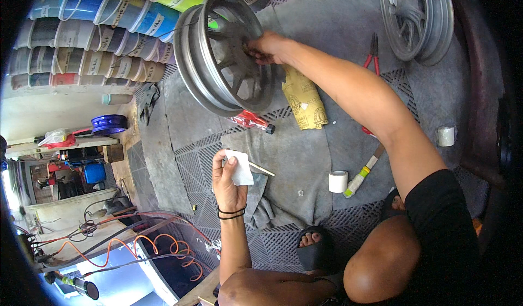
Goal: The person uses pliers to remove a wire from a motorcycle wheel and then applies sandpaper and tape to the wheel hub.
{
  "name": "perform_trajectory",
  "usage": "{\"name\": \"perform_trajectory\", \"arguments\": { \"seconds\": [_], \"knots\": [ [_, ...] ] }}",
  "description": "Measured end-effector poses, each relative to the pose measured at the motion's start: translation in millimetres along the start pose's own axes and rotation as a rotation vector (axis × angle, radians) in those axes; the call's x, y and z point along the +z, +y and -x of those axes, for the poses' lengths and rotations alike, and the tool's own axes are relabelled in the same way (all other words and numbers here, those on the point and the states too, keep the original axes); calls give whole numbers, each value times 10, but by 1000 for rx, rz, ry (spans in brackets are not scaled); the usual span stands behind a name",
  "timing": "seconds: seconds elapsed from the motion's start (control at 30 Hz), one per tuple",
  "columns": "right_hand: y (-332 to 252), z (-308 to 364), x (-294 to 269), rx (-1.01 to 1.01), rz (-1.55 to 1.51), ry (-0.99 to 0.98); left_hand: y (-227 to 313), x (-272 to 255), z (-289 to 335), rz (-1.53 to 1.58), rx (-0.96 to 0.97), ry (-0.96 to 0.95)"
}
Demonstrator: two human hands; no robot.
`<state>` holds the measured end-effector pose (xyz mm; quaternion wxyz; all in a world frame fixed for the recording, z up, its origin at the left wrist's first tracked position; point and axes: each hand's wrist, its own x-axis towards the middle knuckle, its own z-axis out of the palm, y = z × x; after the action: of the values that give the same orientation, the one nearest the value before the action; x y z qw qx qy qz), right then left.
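Note:
My left hand pinches a white square of paper between thumb and fingers. A thin pale stick shows just past the paper; whether the hand holds it too, I cannot tell. My right hand reaches to the middle of a grey motorcycle wheel, which stands tilted on its edge. Its fingers curl at the hub, partly hidden by the spokes. A red tool or bottle with a black tip lies under the wheel. Beside it is a yellow printed paper sheet.
A second grey wheel lies at the far right. Red-handled pliers, a brush and white tape rolls are on the matted floor. Paint buckets stack at upper left. An orange coiled hose hangs at lower left.

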<state>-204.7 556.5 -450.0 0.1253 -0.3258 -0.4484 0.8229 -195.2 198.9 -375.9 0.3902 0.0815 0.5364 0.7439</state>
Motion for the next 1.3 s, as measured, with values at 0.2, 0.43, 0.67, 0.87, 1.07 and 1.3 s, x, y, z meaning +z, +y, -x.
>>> {"name": "perform_trajectory", "arguments": {
  "seconds": [0.2,0.43,0.67,0.87,1.07,1.3],
  "knots": [
    [-58,205,-149,-64,10,32,152,184,77,-136,94,-98],
    [100,1299,-248,-308,147,-146,297,612,111,-172,239,-298],
    [116,2367,-147,-274,119,-219,330,1045,-82,-331,462,-550],
    [55,2645,-115,-284,134,-208,286,1265,-62,-346,521,-556],
    [90,2703,-137,-281,106,-205,217,1302,-91,-452,673,-556],
    [87,2727,-138,-289,112,-204,173,1325,-75,-452,665,-541]
  ]
}}
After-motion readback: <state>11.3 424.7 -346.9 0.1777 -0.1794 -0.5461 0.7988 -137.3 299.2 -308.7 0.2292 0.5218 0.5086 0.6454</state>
